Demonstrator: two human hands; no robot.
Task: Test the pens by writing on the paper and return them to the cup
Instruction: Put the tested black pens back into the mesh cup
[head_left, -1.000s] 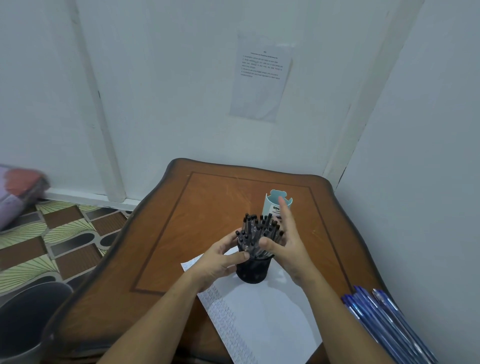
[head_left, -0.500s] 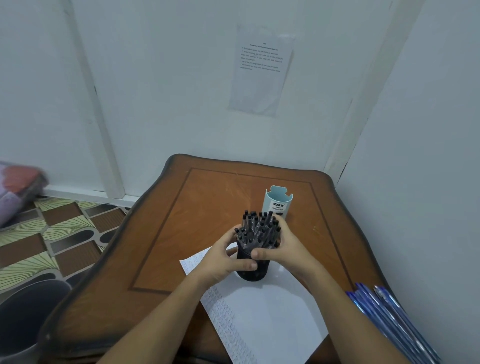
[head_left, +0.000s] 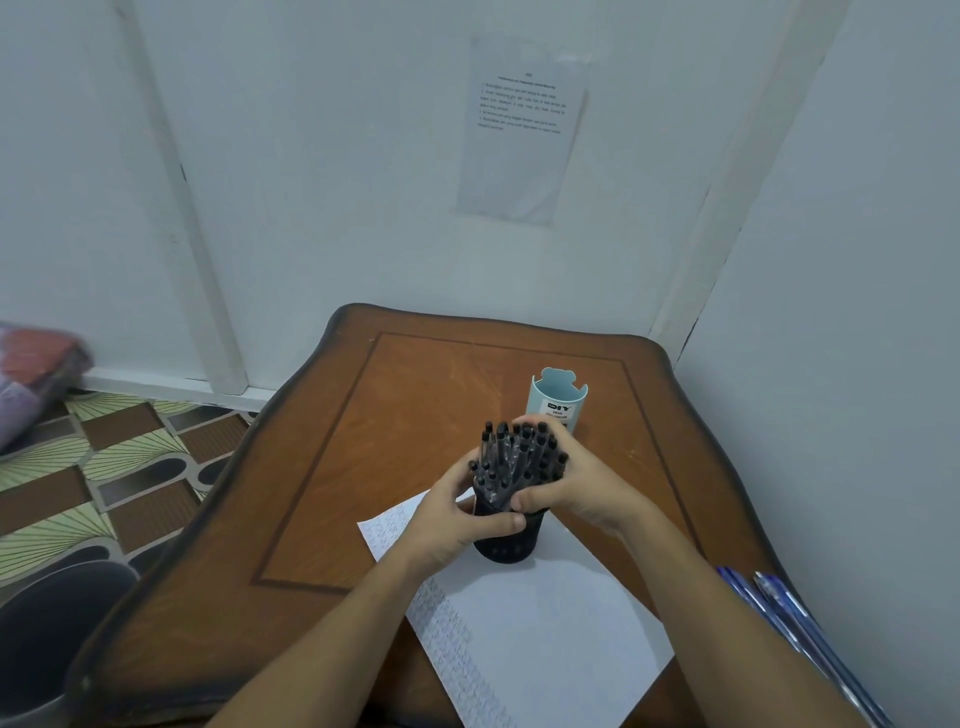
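Currently the black pens are bunched upright in the dark cup, caps up and fanned out above the rim. The cup is stood on the far end of the paper, near the middle of the table.

The cup wall is gripped by the left hand, with the thumb laid across the front. This is judged to be for steadying, so the cup is not tipped. The bunch is encircled above the rim by the right hand, fingers curled round the pens and thumb in front. That is judged as the whole lot being gathered or squared up, not one pen being picked; which of the two cannot be told.

Counts:
- Pens in the cup: no exact count, since the caps overlap; well over a dozen.
- Paper: one sheet. Rows of small marks are seen along its left edge and the rest is blank.
- Cups: two, the dark one and a pale blue organiser cup just behind the right hand. No pens are seen standing out of the organiser.
- Blue pens: laid at the table's near right edge, at least four, partly cut off by the frame.
- One printed notice is fixed to the wall; its text is too small to be read.
- One grey bin is seen on the floor at left.
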